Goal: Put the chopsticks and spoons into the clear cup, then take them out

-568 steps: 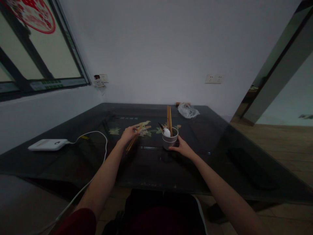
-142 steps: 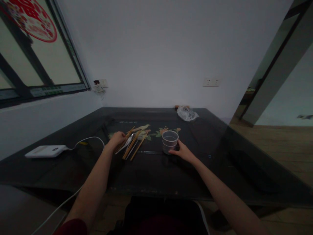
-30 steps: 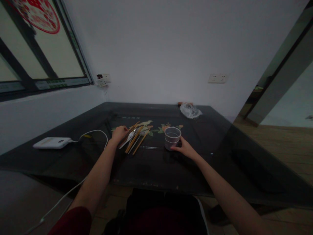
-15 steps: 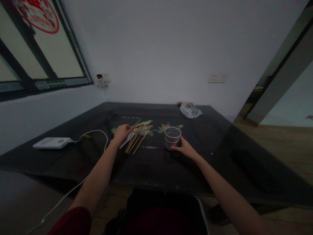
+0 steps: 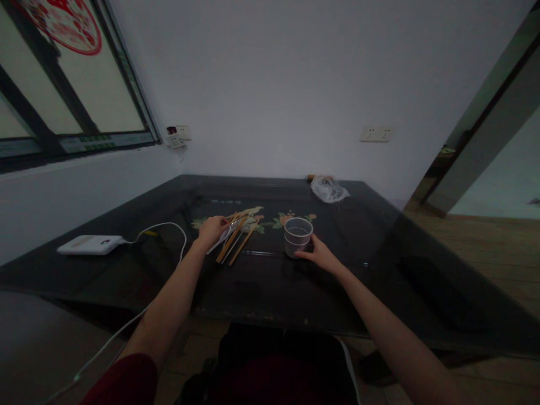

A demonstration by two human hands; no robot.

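Note:
My right hand is closed around the lower right side of a translucent cup with a pale rim, which stands upright on the dark table. My left hand pinches a wooden chopstick at the left edge of a small pile; its fingers partly cover it. In that pile several more chopsticks lie slanted beside a white spoon and thin metal-looking utensils. Which utensils overlap under the fingertips is hard to make out.
A white power bank with a white cable lies to the left, the cable running off the front edge. A crumpled plastic bag sits at the back by the wall. A flat black object lies on the right.
The chopstick in my left hand has tipped lower, its far end closer to the pile. My right hand and the cup stay in place.

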